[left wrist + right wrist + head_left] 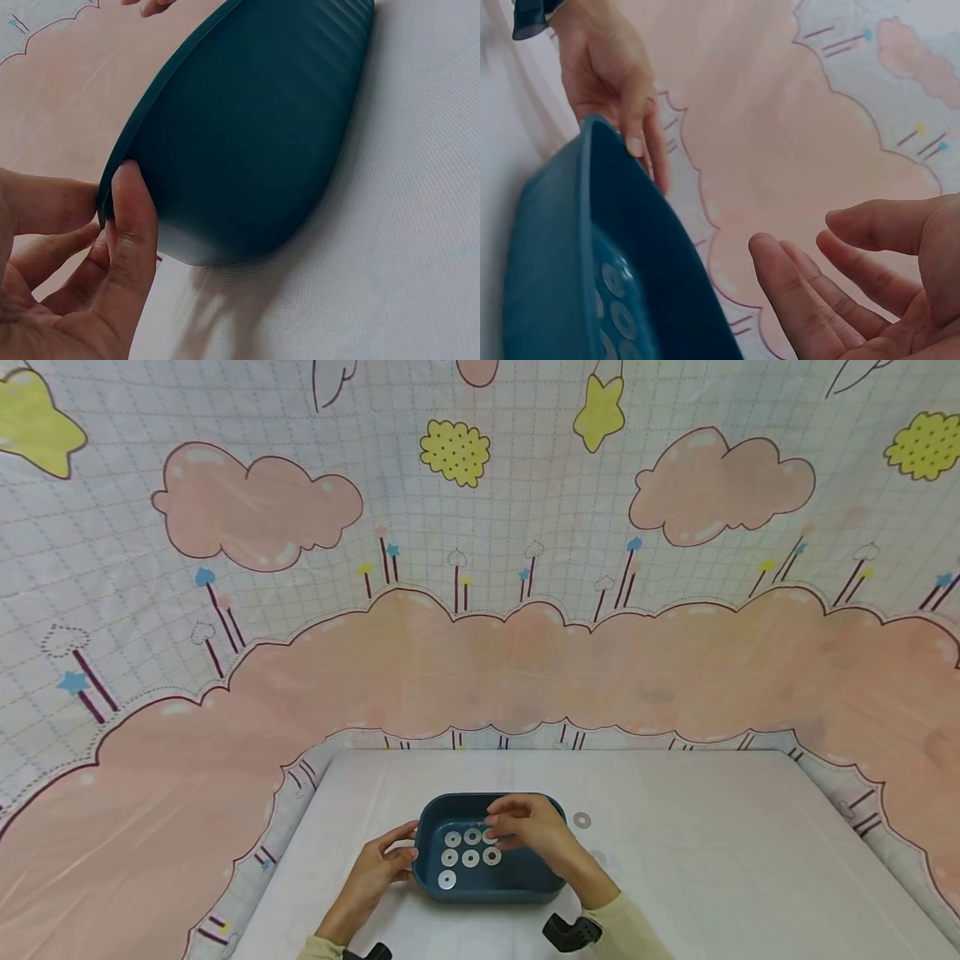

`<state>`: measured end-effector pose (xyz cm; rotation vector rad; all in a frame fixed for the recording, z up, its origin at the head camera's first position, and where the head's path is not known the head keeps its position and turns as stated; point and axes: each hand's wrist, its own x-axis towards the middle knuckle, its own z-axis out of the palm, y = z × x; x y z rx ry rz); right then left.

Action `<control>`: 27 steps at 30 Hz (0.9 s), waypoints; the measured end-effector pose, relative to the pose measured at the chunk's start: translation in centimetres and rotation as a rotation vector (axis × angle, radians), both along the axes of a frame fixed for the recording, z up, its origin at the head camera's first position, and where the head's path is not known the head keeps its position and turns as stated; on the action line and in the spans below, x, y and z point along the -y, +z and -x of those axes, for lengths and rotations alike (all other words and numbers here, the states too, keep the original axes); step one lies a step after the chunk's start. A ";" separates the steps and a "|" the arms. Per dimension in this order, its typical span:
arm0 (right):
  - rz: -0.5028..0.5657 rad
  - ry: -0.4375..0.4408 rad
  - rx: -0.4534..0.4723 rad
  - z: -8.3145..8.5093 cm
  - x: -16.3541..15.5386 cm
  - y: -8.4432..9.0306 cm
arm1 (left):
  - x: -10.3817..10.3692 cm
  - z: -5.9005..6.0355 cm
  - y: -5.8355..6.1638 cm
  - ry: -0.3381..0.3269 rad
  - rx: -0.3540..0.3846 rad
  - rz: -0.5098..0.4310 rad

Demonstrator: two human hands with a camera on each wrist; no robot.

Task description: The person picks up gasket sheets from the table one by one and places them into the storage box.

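A dark blue tray [491, 890] sits on the white table near its front edge, with several flat metal washers [470, 858] laid in rows on its floor. My left hand [407, 850] pinches the tray's left rim; in the left wrist view the thumb [132, 206] lies on the ribbed outer wall of the tray [247, 127]. My right hand [501, 827] hovers over the tray's right half, fingers relaxed and spread, holding nothing. The right wrist view shows these fingers [810, 292] beside the tray [547, 262], its washers [619, 315], and the left hand [630, 120] on the rim.
Two loose washers lie on the table right of the tray, one [582, 819] by its far corner and one [597, 857] beside my right wrist. A cloth backdrop [480, 652] with pink clouds wraps around the table's back and sides.
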<state>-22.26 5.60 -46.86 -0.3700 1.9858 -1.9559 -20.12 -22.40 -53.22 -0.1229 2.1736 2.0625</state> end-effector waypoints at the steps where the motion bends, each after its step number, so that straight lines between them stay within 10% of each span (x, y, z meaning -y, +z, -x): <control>1: 0.000 -0.007 -0.006 -0.1 -0.3 0.1 | 0.0 0.0 0.0 -0.001 0.000 -0.001; 27: -0.062 -0.291 -0.113 -0.3 -8.4 -0.5 | -0.1 -0.2 0.1 0.013 0.006 0.009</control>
